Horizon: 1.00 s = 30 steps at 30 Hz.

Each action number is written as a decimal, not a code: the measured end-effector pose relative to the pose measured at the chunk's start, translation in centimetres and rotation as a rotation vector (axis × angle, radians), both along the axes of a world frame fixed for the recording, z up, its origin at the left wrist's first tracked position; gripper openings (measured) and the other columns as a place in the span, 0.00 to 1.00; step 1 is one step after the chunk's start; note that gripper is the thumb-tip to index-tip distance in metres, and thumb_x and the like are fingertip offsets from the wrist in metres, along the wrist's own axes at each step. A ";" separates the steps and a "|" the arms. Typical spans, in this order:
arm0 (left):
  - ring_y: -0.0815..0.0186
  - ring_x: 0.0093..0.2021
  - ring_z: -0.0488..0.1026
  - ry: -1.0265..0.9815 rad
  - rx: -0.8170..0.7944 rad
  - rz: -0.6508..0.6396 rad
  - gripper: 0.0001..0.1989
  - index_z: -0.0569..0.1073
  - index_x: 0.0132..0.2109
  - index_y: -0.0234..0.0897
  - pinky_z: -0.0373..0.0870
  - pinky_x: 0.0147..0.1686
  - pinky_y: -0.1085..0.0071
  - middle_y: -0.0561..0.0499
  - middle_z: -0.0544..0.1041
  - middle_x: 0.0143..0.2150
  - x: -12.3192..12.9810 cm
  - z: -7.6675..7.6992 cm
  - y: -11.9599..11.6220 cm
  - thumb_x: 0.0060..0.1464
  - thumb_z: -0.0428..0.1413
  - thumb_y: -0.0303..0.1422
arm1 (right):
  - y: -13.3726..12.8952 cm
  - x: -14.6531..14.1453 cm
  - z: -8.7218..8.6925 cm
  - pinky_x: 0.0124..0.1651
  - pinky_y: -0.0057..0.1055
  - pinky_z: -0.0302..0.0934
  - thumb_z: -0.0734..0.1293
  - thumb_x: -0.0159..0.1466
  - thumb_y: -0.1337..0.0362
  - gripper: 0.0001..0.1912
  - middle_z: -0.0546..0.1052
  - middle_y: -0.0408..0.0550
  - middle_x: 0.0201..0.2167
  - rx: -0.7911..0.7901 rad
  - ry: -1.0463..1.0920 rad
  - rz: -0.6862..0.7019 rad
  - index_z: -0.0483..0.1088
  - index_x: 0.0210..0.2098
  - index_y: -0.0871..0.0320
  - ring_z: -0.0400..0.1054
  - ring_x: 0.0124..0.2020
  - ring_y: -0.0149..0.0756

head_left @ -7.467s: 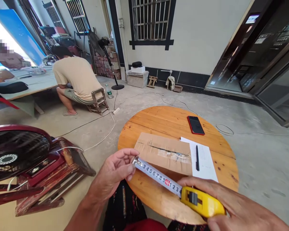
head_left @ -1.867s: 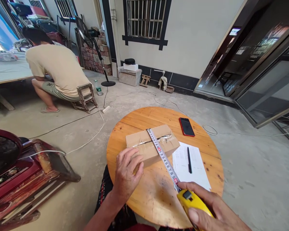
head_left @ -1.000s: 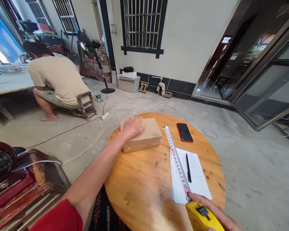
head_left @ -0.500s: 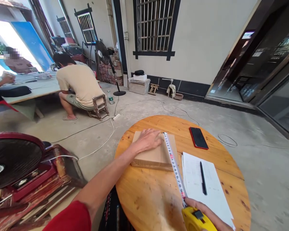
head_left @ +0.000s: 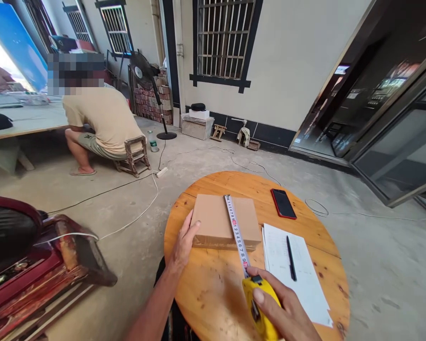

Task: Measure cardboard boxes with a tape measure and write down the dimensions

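A flat brown cardboard box point(head_left: 213, 218) lies on the round wooden table point(head_left: 206, 293). My left hand point(head_left: 185, 241) grips its left side, thumb at the top edge and the other fingers along the side, partly hidden. In my right hand point(head_left: 280, 303) is a yellow tape measure point(head_left: 261, 308), held near the table's front. Its white blade point(head_left: 237, 232) is pulled out and runs across the box top, with the metal end by the far edge.
Right of the box lie paper sheets point(head_left: 305, 289) with a black pen point(head_left: 291, 258) on them, and a phone point(head_left: 283, 203) behind. A fan point(head_left: 7, 251) stands at left on a wooden stand. Beyond, a person point(head_left: 99, 118) sits on a low chair; cables point(head_left: 156, 189) cross the floor.
My left hand has moved from the box's top to its left side. The tape measure and its blade have shifted left across the box. The camera view has turned slightly right.
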<state>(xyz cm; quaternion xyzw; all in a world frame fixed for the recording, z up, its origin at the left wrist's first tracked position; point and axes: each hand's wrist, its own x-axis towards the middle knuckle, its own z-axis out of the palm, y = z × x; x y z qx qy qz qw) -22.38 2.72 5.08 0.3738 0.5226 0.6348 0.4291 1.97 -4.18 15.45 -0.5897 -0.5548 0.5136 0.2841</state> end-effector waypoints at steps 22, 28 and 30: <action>0.59 0.69 0.58 0.089 -0.062 0.075 0.27 0.59 0.68 0.44 0.58 0.66 0.64 0.50 0.62 0.69 2.9 0.7 -1.7 0.65 0.48 0.40 | -1.9 -1.3 -1.7 0.59 0.43 0.64 0.66 0.57 0.36 0.37 0.74 0.52 0.58 -0.049 0.022 0.048 0.71 0.58 0.52 0.65 0.61 0.54; 0.60 0.69 0.58 0.092 -0.048 0.070 0.26 0.58 0.68 0.44 0.59 0.65 0.65 0.51 0.63 0.69 3.1 1.1 -1.9 0.65 0.48 0.39 | -2.0 -1.5 -1.3 0.60 0.43 0.62 0.65 0.57 0.36 0.37 0.75 0.51 0.57 -0.077 0.053 0.028 0.72 0.57 0.52 0.66 0.60 0.53; 0.60 0.69 0.58 0.101 -0.038 0.067 0.26 0.58 0.68 0.44 0.60 0.65 0.66 0.51 0.62 0.69 3.1 1.2 -1.9 0.65 0.47 0.38 | -2.0 -1.4 -1.3 0.59 0.43 0.63 0.66 0.57 0.36 0.37 0.75 0.51 0.57 -0.079 0.055 0.023 0.72 0.57 0.52 0.66 0.60 0.53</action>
